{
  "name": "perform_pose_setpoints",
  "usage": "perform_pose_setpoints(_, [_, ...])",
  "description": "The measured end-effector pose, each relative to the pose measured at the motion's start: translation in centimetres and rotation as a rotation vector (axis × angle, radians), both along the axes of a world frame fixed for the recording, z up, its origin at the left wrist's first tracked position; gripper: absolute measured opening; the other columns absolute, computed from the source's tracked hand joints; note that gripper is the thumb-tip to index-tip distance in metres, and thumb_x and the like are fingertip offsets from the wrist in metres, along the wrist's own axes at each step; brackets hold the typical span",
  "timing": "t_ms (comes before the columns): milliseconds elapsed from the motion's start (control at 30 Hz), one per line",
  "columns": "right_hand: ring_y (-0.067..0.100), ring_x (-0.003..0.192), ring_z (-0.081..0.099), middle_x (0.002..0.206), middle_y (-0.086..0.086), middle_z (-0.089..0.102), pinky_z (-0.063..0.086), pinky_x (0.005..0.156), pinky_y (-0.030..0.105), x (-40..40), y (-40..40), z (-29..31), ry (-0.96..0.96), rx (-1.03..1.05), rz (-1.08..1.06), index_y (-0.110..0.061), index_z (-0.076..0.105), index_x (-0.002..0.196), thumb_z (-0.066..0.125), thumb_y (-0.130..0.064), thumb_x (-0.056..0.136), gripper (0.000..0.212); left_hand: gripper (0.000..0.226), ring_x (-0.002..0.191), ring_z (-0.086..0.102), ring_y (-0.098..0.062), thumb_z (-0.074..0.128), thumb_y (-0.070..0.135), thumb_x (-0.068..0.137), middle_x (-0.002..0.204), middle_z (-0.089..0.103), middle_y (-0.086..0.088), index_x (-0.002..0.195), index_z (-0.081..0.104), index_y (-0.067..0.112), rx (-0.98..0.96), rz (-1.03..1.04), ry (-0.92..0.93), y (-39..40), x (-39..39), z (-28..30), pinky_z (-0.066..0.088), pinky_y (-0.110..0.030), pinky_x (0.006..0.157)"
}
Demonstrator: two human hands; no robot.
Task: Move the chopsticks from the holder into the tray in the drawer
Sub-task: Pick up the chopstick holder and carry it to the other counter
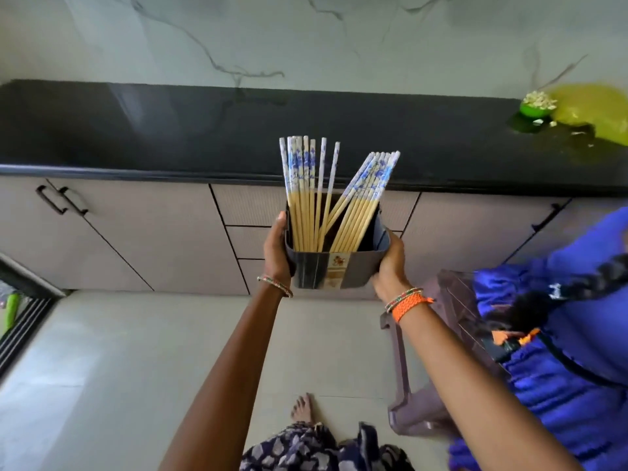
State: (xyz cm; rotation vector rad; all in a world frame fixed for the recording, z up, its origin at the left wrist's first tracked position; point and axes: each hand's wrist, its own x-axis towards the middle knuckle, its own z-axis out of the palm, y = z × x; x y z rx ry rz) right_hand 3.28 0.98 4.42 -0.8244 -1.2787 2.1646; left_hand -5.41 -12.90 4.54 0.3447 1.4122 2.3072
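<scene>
While chopsticks (307, 195) stand inside, both hands — left (277, 253); right (390, 263) — grip holder (323, 270).

one holder (334, 266), two hands, many chopsticks (334, 198)

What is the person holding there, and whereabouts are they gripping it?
Both hands hold the dark holder full of chopsticks: the left hand on its left side, the right hand on its right side.

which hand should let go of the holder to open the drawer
Probably the right hand. It only grips the holder at its side, nearer the closed drawers, while the left hand grips the opposite side. It is a close call, since both hands hold it.
</scene>
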Motion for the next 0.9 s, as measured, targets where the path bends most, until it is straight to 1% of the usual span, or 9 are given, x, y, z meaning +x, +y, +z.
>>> perform_pose_setpoints(67, [0.006, 0.064, 0.071, 0.069, -0.007, 0.074, 0.055, 0.056, 0.019, -3.3, 1.1, 0.5, 0.068, 0.003, 0.03, -0.024, 0.073, 0.072, 0.037, -0.032, 0.098, 0.044, 0.035, 0.074, 0.068, -0.005, 0.028, 0.027, 0.098, 0.075, 0.073, 0.01, 0.09, 0.061, 0.018, -0.036, 0.016, 0.006, 1.4, -3.8, 0.3, 0.054, -0.023, 0.07])
perform_pose_setpoints(167, [0.015, 0.09, 0.068, 0.092, -0.001, 0.072, 0.055, 0.079, 0.031, -7.7, 2.9, 0.8, 0.137, 0.044, 0.003, -0.024, 0.071, 0.088, 0.045, -0.037, 0.088, 0.028, 0.034, 0.072, 0.069, -0.004, 0.032, 0.027, 0.098, 0.073, 0.075, 0.009, 0.088, 0.063, 0.017, -0.057, -0.008, -0.004, 3.5, -9.1, 0.7, 0.056, -0.022, 0.065])
perform_pose_setpoints(233, [0.023, 0.105, 0.061, 0.104, 0.004, 0.067, 0.048, 0.095, 0.04, -10.3, 4.3, 1.1, 0.199, 0.039, -0.023, -0.021, 0.068, 0.096, 0.049, -0.036, 0.082, 0.028, 0.034, 0.07, 0.07, -0.003, 0.033, 0.027, 0.098, 0.072, 0.075, 0.01, 0.087, 0.063, 0.018, -0.063, -0.018, -0.001, 4.8, -12.2, 1.1, 0.056, -0.018, 0.06])
perform_pose_setpoints(367, [0.03, 0.11, 0.055, 0.112, 0.014, 0.061, 0.04, 0.105, 0.051, -16.6, 8.1, 1.7, 0.191, 0.087, -0.021, -0.006, 0.062, 0.107, 0.04, -0.02, 0.097, 0.028, 0.036, 0.072, 0.069, -0.003, 0.031, 0.033, 0.098, 0.074, 0.075, 0.011, 0.087, 0.063, 0.021, -0.091, -0.046, -0.015, 8.3, -18.0, 2.2, 0.057, -0.024, 0.066])
perform_pose_setpoints(500, [0.036, 0.116, 0.057, 0.117, 0.019, 0.062, 0.041, 0.107, 0.052, -23.0, 12.2, 1.9, 0.138, 0.112, -0.06, 0.002, 0.061, 0.118, 0.038, -0.018, 0.098, 0.036, 0.043, 0.08, 0.069, -0.01, 0.03, 0.04, 0.096, 0.083, 0.075, 0.005, 0.092, 0.067, 0.019, -0.042, -0.072, -0.089, 12.3, -23.8, 3.0, 0.055, -0.034, 0.081])
perform_pose_setpoints(533, [0.037, 0.119, 0.057, 0.119, 0.02, 0.062, 0.041, 0.107, 0.053, -24.2, 13.0, 2.0, 0.134, 0.096, -0.074, 0.002, 0.061, 0.118, 0.038, -0.017, 0.097, 0.036, 0.047, 0.082, 0.069, -0.013, 0.029, 0.042, 0.096, 0.086, 0.075, 0.003, 0.09, 0.071, 0.02, -0.024, -0.093, -0.115, 13.2, -24.9, 3.2, 0.056, -0.035, 0.079])
perform_pose_setpoints(667, [0.039, 0.121, 0.056, 0.125, 0.025, 0.061, 0.041, 0.107, 0.053, -30.0, 17.0, 1.9, 0.107, 0.039, -0.093, 0.005, 0.06, 0.122, 0.04, -0.015, 0.096, 0.039, 0.057, 0.07, 0.071, -0.008, 0.026, 0.037, 0.098, 0.074, 0.076, 0.005, 0.072, 0.076, 0.023, 0.029, -0.101, -0.16, 17.3, -30.1, 3.2, 0.057, -0.024, 0.059])
perform_pose_setpoints(800, [0.032, 0.116, 0.06, 0.115, 0.013, 0.067, 0.046, 0.103, 0.048, -33.7, 19.9, 0.7, 0.114, 0.007, -0.079, -0.009, 0.068, 0.11, 0.043, -0.02, 0.095, 0.031, 0.054, 0.074, 0.071, -0.008, 0.028, 0.037, 0.097, 0.077, 0.076, 0.006, 0.076, 0.076, 0.026, 0.001, -0.071, -0.176, 20.2, -34.2, 1.8, 0.057, -0.028, 0.065])
perform_pose_setpoints(900, [0.033, 0.117, 0.059, 0.117, 0.015, 0.066, 0.045, 0.104, 0.048, -35.8, 21.5, -0.4, 0.094, -0.056, -0.069, -0.007, 0.067, 0.112, 0.045, -0.022, 0.095, 0.032, 0.05, 0.073, 0.07, -0.007, 0.031, 0.036, 0.096, 0.074, 0.075, 0.007, 0.073, 0.075, 0.027, -0.026, -0.036, -0.207, 21.7, -36.4, 0.5, 0.056, -0.028, 0.065])
